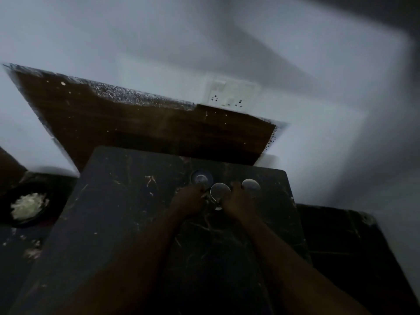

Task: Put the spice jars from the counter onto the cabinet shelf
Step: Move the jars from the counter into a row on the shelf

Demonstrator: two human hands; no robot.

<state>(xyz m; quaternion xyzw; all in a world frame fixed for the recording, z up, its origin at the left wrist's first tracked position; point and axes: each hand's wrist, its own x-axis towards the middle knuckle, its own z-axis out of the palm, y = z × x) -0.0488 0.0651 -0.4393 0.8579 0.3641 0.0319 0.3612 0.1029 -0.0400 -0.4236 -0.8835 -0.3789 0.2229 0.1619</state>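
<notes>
Three spice jars with round silvery lids stand close together on a dark marble slab [127,212]. The left jar [201,178] is farthest back, the middle jar [220,190] is nearest me, and the right jar [250,185] is beside it. My left hand [191,198] lies against the middle jar's left side, fingertips reaching the left jar. On the other side, my right hand [236,201] sits between the middle and right jars. The view is dim and blurred, so the grip of either hand is unclear.
A dark bowl of white food [27,206] rests on the lower counter at the left. Behind the slab is a brown wooden panel [136,123] and a white wall with a socket plate [231,93]. Lower dark counter [341,242] lies to the right.
</notes>
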